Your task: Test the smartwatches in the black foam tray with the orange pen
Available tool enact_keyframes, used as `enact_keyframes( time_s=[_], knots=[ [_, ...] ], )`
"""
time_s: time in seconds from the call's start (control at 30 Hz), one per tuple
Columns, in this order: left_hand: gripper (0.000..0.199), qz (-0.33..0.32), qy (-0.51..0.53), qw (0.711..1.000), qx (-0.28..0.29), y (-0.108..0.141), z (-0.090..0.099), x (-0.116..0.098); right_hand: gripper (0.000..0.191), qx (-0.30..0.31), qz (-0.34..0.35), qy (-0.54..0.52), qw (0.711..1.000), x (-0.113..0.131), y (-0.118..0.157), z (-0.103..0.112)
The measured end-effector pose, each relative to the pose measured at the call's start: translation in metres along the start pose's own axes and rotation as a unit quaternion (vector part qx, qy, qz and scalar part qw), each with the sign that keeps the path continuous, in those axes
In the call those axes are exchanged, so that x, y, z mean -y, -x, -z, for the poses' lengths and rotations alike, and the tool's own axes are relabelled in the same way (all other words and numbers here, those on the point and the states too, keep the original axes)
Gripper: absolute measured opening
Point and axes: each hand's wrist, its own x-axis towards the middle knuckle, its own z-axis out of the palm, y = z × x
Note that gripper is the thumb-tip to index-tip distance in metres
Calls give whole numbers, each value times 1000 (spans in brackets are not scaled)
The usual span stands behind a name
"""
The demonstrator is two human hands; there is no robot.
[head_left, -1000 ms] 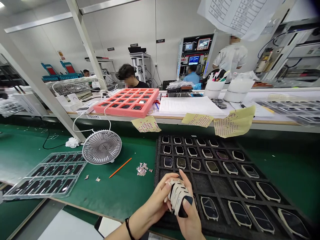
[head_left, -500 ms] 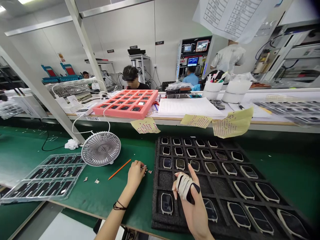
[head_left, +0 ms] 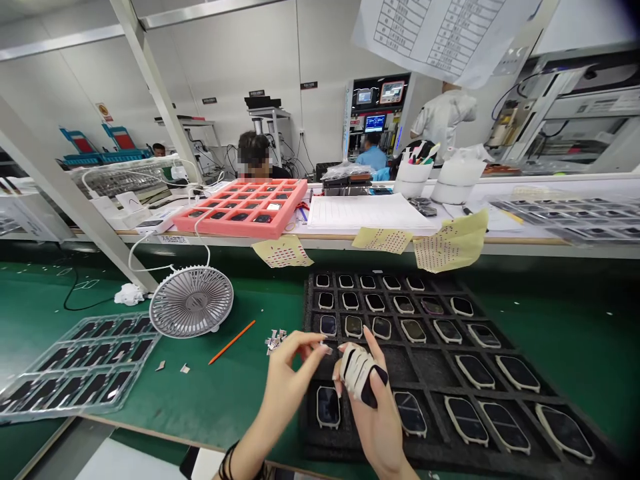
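A green-topped work surface [head_left: 240, 393] carries a large black foam tray [head_left: 425, 350] divided into square compartments, most holding rounded dark glass panels with pale rims [head_left: 465, 420]. Above the tray's near left part, the right hand [head_left: 373, 427] grasps a curled bundle of white strips [head_left: 357, 372] in its fingers. The left hand [head_left: 285, 393] pinches its fingertips together just beside it, gripping nothing that can be made out, near a small heap of silvery scraps [head_left: 275, 340].
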Motion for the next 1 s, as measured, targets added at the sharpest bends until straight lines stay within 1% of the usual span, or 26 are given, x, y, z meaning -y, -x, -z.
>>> enact_keyframes(
  time_s=[0.07,0.13,0.27,0.4,0.5,0.63,0.67,0.7,0.73,0.77,0.8,0.83,0.87,0.9,0.93,1.0],
  knots=[
    [15,-30,35,999,-1,8,-10,-19,54,-4,-10,8,1000,-2,1,2],
    [14,-45,42,998,-1,11,-17,-27,58,-9,-12,14,1000,-4,3,5],
    [15,-78,38,996,-21,12,-23,-24,64,-10,13,21,1000,-7,3,11],
    [13,-108,27,993,-36,16,-24,-20,62,-4,32,41,999,-8,3,15],
    [12,-116,29,992,-39,20,-25,-20,60,1,42,62,997,-9,4,17],
    [15,-125,19,991,-42,22,-27,-20,61,11,57,88,994,-9,6,19],
    [18,-132,9,991,-30,22,-26,-20,62,9,60,92,994,-8,6,19],
    [22,-132,4,991,-2,22,-25,-19,62,4,63,96,993,-7,6,19],
    [27,-118,8,992,45,22,-23,-18,63,-4,66,98,993,-6,6,19],
    [33,-90,24,990,108,22,-21,-17,64,-13,68,99,993,-4,6,19],
    [39,-52,48,981,178,21,-18,-15,65,-23,70,98,992,-2,5,19],
    [46,-11,77,966,245,21,-15,-12,66,-30,71,97,992,0,5,19],
    [52,23,103,949,299,22,-13,-10,67,-33,71,97,992,1,5,20],
    [56,46,119,933,335,22,-10,-7,67,-30,72,100,992,2,4,21],
    [59,58,126,925,354,24,-8,-5,67,-26,72,105,992,2,4,22],
    [60,63,111,925,357,27,-5,-1,67,-15,75,121,990,0,6,24]
  ],
)
